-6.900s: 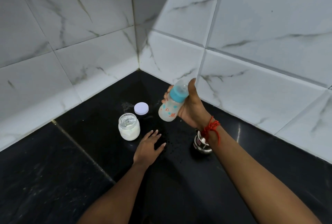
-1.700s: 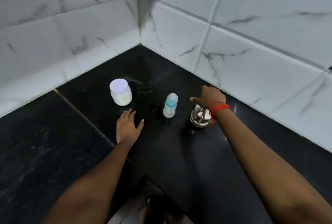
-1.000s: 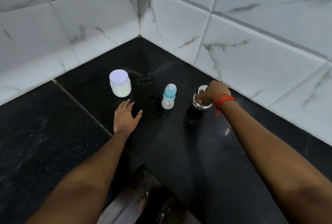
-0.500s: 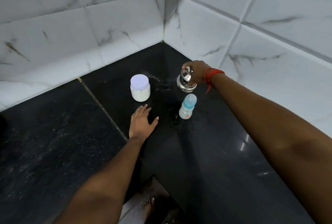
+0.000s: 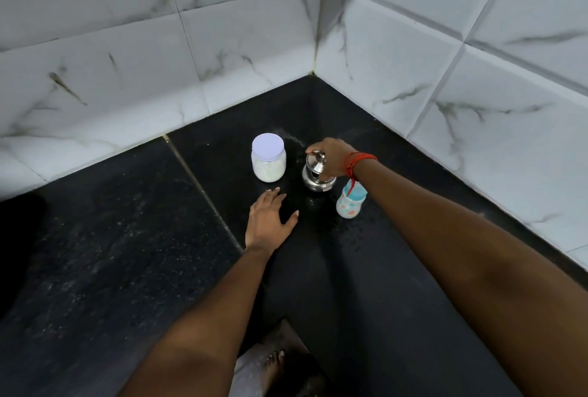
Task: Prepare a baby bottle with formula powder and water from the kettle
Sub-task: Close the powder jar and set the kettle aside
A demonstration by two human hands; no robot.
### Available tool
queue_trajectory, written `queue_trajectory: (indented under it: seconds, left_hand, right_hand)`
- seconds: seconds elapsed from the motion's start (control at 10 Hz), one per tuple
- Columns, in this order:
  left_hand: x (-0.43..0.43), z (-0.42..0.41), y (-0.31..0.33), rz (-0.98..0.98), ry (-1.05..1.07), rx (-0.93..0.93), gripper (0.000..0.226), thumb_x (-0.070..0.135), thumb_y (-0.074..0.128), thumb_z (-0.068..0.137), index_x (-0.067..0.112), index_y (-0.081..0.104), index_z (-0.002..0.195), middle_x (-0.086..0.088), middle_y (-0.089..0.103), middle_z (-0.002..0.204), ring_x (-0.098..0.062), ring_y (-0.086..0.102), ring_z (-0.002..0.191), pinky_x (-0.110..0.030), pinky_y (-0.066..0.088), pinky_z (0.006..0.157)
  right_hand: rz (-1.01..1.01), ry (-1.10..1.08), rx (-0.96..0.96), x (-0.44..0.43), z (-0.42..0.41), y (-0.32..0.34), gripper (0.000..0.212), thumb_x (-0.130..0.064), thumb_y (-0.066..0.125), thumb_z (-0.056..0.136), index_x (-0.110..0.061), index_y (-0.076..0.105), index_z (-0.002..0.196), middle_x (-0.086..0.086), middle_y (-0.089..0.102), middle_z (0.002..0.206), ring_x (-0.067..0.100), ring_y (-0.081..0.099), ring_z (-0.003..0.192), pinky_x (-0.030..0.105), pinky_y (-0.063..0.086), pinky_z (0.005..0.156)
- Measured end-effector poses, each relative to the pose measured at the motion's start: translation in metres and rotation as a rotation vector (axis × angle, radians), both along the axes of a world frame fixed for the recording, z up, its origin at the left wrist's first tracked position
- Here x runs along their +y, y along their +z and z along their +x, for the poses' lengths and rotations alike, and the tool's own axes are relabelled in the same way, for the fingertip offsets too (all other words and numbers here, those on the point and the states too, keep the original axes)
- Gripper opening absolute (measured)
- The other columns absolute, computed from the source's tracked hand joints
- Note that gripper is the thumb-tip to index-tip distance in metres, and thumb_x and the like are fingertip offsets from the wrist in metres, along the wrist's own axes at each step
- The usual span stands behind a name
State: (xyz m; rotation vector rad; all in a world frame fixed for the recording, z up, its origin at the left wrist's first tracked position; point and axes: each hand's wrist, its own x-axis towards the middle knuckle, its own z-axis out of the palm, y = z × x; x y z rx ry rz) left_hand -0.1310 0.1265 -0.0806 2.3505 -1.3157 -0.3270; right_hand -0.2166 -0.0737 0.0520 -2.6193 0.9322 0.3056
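A small steel kettle [image 5: 315,175] stands on the black counter [image 5: 127,253] near the corner, and my right hand [image 5: 334,158] grips it from above. To its left is a formula jar [image 5: 269,163] of white powder with a pale lid screwed on. The baby bottle [image 5: 350,204], capped in blue and holding white liquid, stands upright to the kettle's right, partly behind my right wrist. My left hand [image 5: 269,221] rests flat on the counter in front of the jar, fingers spread, holding nothing.
White marble-look tiled walls [image 5: 222,46] meet in a corner right behind the objects. Water droplets speckle the counter around the bottle. The counter's front edge runs below my arms, with a bare foot [image 5: 276,365] on the floor beneath.
The bottle, shaken in my right hand earlier, now stands on the counter and the jar is lidded. My right hand has carried the kettle from the bottle's right to between jar and bottle.
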Motion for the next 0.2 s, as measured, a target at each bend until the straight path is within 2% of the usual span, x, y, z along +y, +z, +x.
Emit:
queue_trajectory:
  seconds: [0.2]
  left_hand:
    - [0.0056,0.0008,0.0032,-0.164,0.009,0.077,0.05,0.039,0.061,0.101,0.015,0.057,0.145,-0.004,0.053,0.152,-0.021,0.041,0.147,-0.038,0.033,0.124]
  right_hand:
    - [0.013,0.004,-0.029,0.0003,-0.0024,-0.0086,0.082,-0.023,0.08,0.072,-0.02,0.047,0.146,0.01,0.053,0.142,0.031,0.055,0.127,0.042,0.048,0.106]
